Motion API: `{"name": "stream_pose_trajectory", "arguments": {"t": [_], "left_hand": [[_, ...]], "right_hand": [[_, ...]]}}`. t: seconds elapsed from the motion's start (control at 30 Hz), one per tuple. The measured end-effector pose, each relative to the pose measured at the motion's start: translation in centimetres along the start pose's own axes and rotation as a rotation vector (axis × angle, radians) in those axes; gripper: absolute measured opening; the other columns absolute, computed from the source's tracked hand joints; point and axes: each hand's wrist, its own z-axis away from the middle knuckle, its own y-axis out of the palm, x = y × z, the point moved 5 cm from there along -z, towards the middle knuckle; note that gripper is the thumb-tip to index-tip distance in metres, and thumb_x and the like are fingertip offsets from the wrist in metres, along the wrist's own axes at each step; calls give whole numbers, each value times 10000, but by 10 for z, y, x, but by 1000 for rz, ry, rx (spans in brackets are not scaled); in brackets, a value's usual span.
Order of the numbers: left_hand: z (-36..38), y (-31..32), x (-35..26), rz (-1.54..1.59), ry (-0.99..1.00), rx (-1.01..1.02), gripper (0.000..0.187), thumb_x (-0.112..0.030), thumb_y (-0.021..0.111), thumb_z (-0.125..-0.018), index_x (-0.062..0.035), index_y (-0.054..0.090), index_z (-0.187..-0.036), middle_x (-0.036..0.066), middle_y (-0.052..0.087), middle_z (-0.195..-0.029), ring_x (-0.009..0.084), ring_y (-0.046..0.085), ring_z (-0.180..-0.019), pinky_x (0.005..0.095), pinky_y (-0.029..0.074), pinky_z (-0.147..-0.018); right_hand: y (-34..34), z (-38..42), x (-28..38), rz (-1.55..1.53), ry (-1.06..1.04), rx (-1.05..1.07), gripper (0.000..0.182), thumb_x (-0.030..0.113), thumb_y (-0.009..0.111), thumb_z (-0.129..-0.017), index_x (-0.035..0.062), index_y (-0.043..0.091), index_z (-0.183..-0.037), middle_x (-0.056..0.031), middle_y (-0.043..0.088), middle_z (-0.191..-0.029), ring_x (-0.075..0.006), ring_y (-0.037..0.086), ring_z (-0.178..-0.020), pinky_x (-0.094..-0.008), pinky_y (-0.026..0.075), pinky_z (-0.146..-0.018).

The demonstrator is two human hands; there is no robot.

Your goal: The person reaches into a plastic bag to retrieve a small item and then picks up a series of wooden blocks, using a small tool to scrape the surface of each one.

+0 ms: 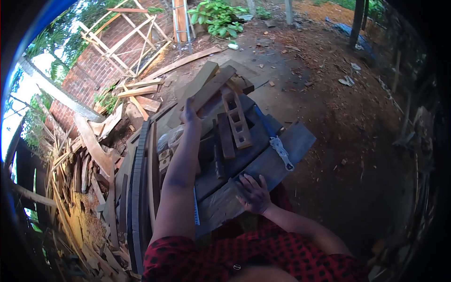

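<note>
My left hand point(190, 113) reaches to the far side of the workbench, its fingers wrapped around the near end of a wooden board point(215, 88). Another thick wooden piece point(203, 77) lies beside that board. Nearer to me are a wooden piece with several rectangular slots point(237, 123), a dark wooden block point(226, 136) and a dark, slim tool point(218, 157) whose kind I cannot make out. My right hand point(255, 195) rests with fingers spread on a wide grey plank point(225, 203) along the bench's near side. White cord point(281, 152) lies on this plank.
Long timber strips point(139, 174) stand along the bench's left side. Scrap wood point(89, 164) is heaped to the left. A wooden frame point(127, 42) leans by a brick wall point(96, 58). Bare ground point(324, 108) with chips and litter stretches off to the right.
</note>
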Motion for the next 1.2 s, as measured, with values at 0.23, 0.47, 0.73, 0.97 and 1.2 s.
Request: {"name": "stream_pose_trajectory", "arguments": {"t": [0.23, 0.47, 0.73, 0.97, 1.2], "left_hand": [[6, -35, 37, -46, -170, -41, 541, -334, 740, -716, -74, 487, -1117, 109, 564, -1033, 279, 599, -885, 441, 521, -593], [25, -41, 36, -570, -433, 64, 783, -604, 576, -811, -144, 296, -1380, 154, 415, -1309, 359, 513, -1076, 579, 488, -763], [61, -33, 9, -676, -456, 170, 851, -617, 544, -822, -148, 203, -1446, 197, 320, -1406, 465, 446, -1153, 563, 468, -849], [119, -60, -20, -844, -165, 387, 768, -572, 543, -851, -125, 300, -1427, 163, 376, -1398, 355, 546, -1033, 414, 509, -756], [220, -129, -41, -1129, 9, 670, 651, -374, 637, -856, -124, 385, -1402, 140, 505, -1292, 237, 558, -1057, 333, 491, -822]], "right_hand": [[2, 0, -1, -17, -5, 5, 493, 353, 620, -789, 137, 549, -1226, -78, 519, -1287, -220, 455, -1230, -545, 244, -1018], [7, 3, -1, -11, -2, 18, 536, 368, 608, -795, 157, 496, -1275, -79, 491, -1306, -216, 424, -1252, -571, 250, -1004], [4, 4, 1, -16, -11, -2, 528, 375, 609, -792, 148, 505, -1257, -79, 491, -1299, -220, 415, -1262, -574, 246, -1011], [12, 13, -5, -53, 33, -10, 528, 413, 608, -801, 124, 517, -1233, -88, 482, -1292, -228, 386, -1276, -583, 262, -1014], [16, 22, -6, -37, 4, -86, 558, 405, 653, -775, 195, 494, -1266, -74, 497, -1246, -223, 432, -1229, -568, 282, -995]]}}
